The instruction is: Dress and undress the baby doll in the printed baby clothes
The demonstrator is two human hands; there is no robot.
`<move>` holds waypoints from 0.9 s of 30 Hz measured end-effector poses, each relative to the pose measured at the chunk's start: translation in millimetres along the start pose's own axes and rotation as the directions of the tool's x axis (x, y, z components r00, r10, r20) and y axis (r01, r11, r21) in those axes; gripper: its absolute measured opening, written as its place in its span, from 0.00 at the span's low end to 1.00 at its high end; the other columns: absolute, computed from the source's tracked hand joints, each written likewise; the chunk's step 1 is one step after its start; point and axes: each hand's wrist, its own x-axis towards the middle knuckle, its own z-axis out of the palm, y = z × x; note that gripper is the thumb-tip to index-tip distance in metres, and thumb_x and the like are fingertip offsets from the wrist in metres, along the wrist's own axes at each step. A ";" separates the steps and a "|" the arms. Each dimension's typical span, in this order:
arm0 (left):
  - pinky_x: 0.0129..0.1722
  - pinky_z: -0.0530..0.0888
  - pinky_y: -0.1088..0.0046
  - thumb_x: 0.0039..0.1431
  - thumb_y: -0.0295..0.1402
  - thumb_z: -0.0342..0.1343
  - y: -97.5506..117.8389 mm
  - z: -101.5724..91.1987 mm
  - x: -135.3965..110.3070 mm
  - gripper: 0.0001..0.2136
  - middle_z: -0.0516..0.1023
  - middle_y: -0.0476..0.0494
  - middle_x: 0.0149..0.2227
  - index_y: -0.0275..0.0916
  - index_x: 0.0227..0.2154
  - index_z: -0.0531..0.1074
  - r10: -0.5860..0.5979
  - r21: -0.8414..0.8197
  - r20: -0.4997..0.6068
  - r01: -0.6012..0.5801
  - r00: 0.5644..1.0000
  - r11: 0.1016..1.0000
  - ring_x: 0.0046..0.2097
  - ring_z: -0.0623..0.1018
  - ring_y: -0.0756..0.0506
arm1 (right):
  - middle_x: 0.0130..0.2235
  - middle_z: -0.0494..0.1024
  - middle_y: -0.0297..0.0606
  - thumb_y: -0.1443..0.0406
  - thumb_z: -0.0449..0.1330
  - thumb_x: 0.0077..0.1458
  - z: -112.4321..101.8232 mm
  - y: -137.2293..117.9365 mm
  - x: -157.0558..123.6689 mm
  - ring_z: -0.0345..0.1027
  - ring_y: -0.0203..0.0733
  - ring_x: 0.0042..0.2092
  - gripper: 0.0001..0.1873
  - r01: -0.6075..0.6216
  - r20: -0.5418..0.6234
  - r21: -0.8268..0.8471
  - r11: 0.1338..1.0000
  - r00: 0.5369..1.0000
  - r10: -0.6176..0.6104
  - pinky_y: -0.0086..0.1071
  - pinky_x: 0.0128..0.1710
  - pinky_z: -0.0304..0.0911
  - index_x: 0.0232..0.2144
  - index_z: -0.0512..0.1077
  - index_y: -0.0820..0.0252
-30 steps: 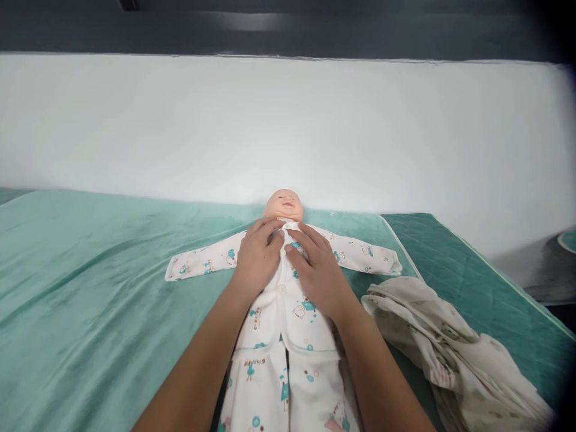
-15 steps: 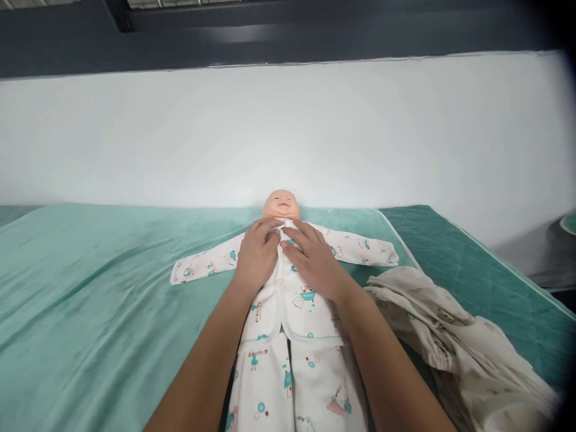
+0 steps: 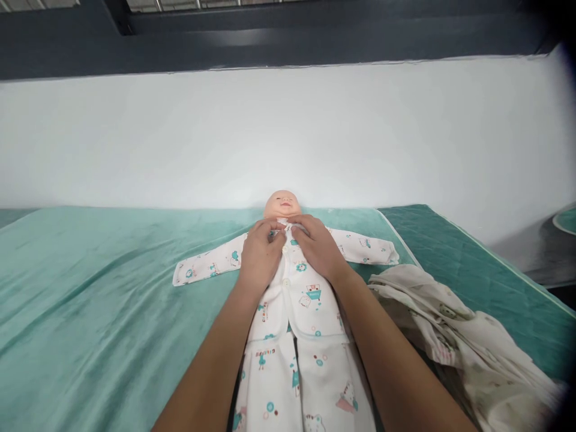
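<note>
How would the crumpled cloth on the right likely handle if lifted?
The crumpled cloth is probably floppy, given its loose folds. It looks thin, so probably light. Lying in a spread heap, it seems unlikely to roll.

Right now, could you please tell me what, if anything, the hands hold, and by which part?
The left hand and right hand have fingers on the doll's jacket, at its top front; whether they grip it cannot be told.

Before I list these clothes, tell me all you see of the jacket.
The jacket looks like white cloth with teal and brown prints, pale edging and front buttons. It lies front-up on the doll, sleeves spread, hem parted above the trousers. The left hand and right hand touch its upper front.
</note>
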 end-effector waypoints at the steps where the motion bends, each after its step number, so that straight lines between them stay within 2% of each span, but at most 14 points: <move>1: 0.56 0.68 0.64 0.60 0.34 0.51 0.3 0.1 -0.3 0.08 0.76 0.47 0.52 0.43 0.38 0.75 -0.016 -0.007 -0.009 0.016 1.000 1.000 0.54 0.74 0.43 | 0.50 0.76 0.36 0.62 0.53 0.60 -0.2 1.8 4.4 0.65 0.45 0.56 0.12 -0.010 -0.003 -0.002 1.000 1.000 0.010 0.43 0.59 0.57 0.43 0.74 0.53; 4: 0.54 0.69 0.63 0.59 0.36 0.53 1.9 0.1 -1.5 0.09 0.78 0.45 0.51 0.43 0.41 0.73 -0.067 -0.019 -0.032 0.067 0.997 0.998 0.52 0.76 0.43 | 0.48 0.76 0.35 0.60 0.58 0.56 -2.8 4.3 14.1 0.66 0.45 0.53 0.10 -0.083 0.034 0.072 0.994 0.996 0.081 0.41 0.56 0.59 0.41 0.73 0.53; 8: 0.52 0.69 0.64 0.60 0.35 0.53 4.5 -0.5 -3.3 0.09 0.79 0.44 0.49 0.42 0.41 0.73 -0.074 -0.025 -0.044 0.073 0.996 0.997 0.51 0.76 0.43 | 0.48 0.76 0.35 0.54 0.61 0.53 -6.2 1.7 19.4 0.68 0.45 0.51 0.14 -0.186 0.113 0.177 0.967 0.979 0.167 0.40 0.54 0.60 0.39 0.72 0.55; 12: 0.52 0.69 0.65 0.60 0.34 0.53 5.0 -0.8 -4.4 0.08 0.78 0.47 0.49 0.43 0.41 0.74 -0.064 -0.043 -0.043 0.062 0.997 0.997 0.51 0.76 0.44 | 0.45 0.76 0.34 0.53 0.63 0.52 -6.3 -1.6 19.6 0.68 0.44 0.49 0.15 -0.184 0.078 0.192 0.964 0.982 0.172 0.39 0.52 0.59 0.37 0.70 0.55; 15: 0.53 0.69 0.66 0.61 0.32 0.52 4.4 -0.4 -4.4 0.08 0.77 0.48 0.51 0.43 0.39 0.74 -0.053 -0.057 -0.040 0.051 0.998 0.997 0.53 0.75 0.45 | 0.46 0.76 0.34 0.55 0.63 0.52 -5.6 -1.0 18.6 0.68 0.43 0.49 0.13 -0.197 0.103 0.203 0.959 0.978 0.180 0.39 0.51 0.60 0.37 0.70 0.55; 20: 0.56 0.68 0.64 0.61 0.30 0.49 4.7 0.1 -3.9 0.09 0.76 0.47 0.51 0.43 0.38 0.75 -0.039 -0.041 -0.051 0.037 0.998 0.998 0.55 0.73 0.44 | 0.49 0.75 0.34 0.60 0.62 0.52 -6.0 3.0 19.1 0.67 0.43 0.53 0.13 -0.148 0.108 0.237 0.960 0.986 0.125 0.40 0.56 0.59 0.42 0.71 0.53; 22: 0.56 0.68 0.64 0.61 0.29 0.49 4.8 0.0 -3.9 0.09 0.77 0.47 0.51 0.43 0.37 0.75 -0.023 -0.034 -0.052 0.021 0.998 0.999 0.55 0.74 0.44 | 0.50 0.74 0.34 0.62 0.61 0.52 -7.1 3.7 19.3 0.66 0.43 0.54 0.12 -0.128 0.121 0.223 0.966 0.987 0.103 0.40 0.58 0.58 0.41 0.72 0.53; 27: 0.55 0.68 0.65 0.60 0.28 0.49 4.1 0.4 -3.6 0.10 0.78 0.48 0.49 0.43 0.38 0.75 -0.004 -0.039 -0.052 0.002 0.999 0.999 0.53 0.75 0.44 | 0.49 0.75 0.34 0.55 0.60 0.55 -9.0 3.4 17.4 0.67 0.45 0.54 0.10 -0.177 0.160 0.225 0.958 0.977 0.142 0.43 0.57 0.58 0.37 0.73 0.52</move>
